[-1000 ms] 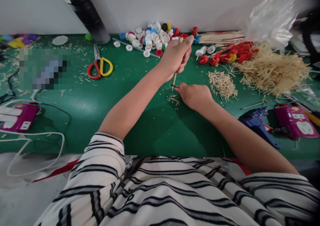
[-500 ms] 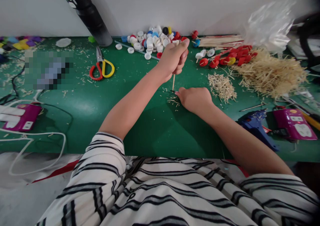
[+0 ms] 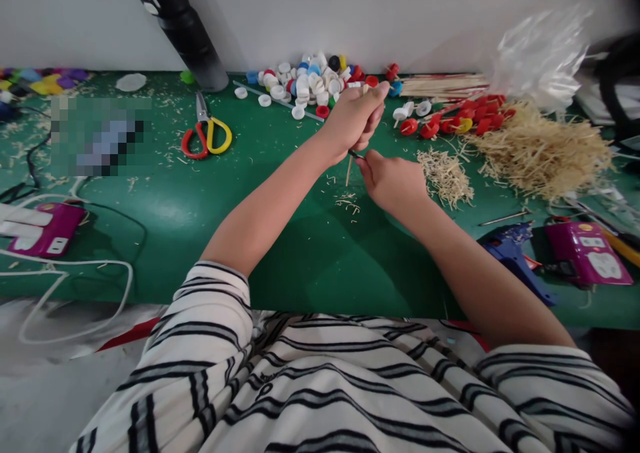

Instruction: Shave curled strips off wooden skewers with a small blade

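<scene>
My left hand (image 3: 353,121) is closed round a thin wooden stick (image 3: 349,173), whose lower end points down at the green table (image 3: 310,259). Just below and to the right, my right hand (image 3: 393,179) pinches a small dark blade (image 3: 356,155) that meets the stick close under my left hand. The blade's handle is hidden by my fingers. Thin wood shavings (image 3: 347,204) lie on the table beneath the stick.
Bottle caps (image 3: 310,83) are piled behind my hands. Scissors (image 3: 201,133) and a black bottle (image 3: 193,39) stand left. Rightward are red caps on sticks (image 3: 483,114), shavings heaps (image 3: 545,149), a blue glue gun (image 3: 515,256) and a purple box (image 3: 587,253).
My right hand has moved up with the blade, from the stick's lower end to just under my left hand. My left hand has shifted slightly right. The view has shifted a little.
</scene>
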